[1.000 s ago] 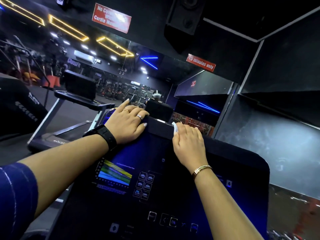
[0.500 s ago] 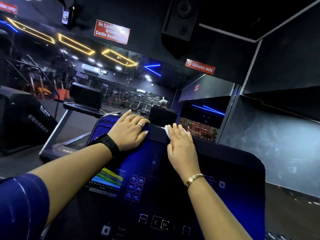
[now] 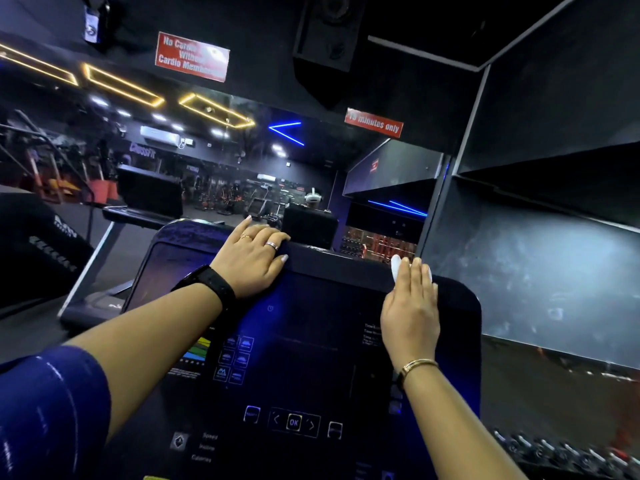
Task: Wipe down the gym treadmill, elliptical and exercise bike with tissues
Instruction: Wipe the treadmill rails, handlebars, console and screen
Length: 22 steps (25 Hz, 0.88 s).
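Observation:
A treadmill console [image 3: 311,323] fills the lower middle of the head view, its dark screen showing a colored graph and an OK button. My left hand [image 3: 252,261] rests on the console's top edge left of center, fingers laid over the rim, wearing rings and a black watch. My right hand [image 3: 410,310] lies flat near the top right corner, straight fingers pressing a white tissue [image 3: 395,268] against the top edge. Only the tissue's tip shows past my fingertips.
A mirror wall [image 3: 207,161] stands close behind the console. A second treadmill [image 3: 145,199] and a black machine [image 3: 34,244] are on the left. A dark wall panel [image 3: 554,271] closes the right side, with a row of dumbbells [image 3: 571,452] low on the right.
My right hand has slid the tissue rightward along the console's top edge, from near the middle to the right corner. My left hand stays in place.

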Motion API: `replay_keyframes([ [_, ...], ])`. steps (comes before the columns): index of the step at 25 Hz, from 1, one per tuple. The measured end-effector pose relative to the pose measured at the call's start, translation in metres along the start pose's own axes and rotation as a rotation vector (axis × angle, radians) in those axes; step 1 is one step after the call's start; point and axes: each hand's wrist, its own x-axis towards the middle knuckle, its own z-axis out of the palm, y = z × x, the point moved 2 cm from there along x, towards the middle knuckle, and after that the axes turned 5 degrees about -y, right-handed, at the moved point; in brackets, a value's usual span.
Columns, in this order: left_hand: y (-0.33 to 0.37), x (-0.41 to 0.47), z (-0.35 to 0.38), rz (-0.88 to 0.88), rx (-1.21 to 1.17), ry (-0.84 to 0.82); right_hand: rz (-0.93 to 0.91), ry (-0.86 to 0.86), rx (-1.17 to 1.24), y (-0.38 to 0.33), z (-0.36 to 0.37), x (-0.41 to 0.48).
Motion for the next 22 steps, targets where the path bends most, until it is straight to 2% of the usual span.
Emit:
replay_keyframes([
  [3,0.009,0.004,0.002,0.008,0.000,-0.028,0.038,0.012,0.113,-0.015,0.006,-0.007],
  [7,0.024,0.012,0.004,0.018,0.002,-0.007,-0.312,-0.120,0.111,-0.025,0.004,0.008],
  [9,0.034,0.014,0.006,0.025,0.010,0.018,-0.406,-0.171,0.092,-0.006,-0.002,0.012],
  [11,0.046,0.015,0.008,0.030,0.014,0.046,-0.358,-0.194,0.108,0.025,-0.008,0.013],
  [15,0.062,0.015,0.011,0.044,0.000,0.112,-0.191,-0.123,0.096,0.078,-0.017,0.008],
  [19,0.078,0.013,0.013,0.058,-0.004,0.131,0.025,-0.084,0.051,0.097,-0.016,-0.003],
  [22,0.092,0.013,0.017,0.051,-0.021,0.110,0.054,-0.123,0.089,0.097,-0.016,-0.018],
])
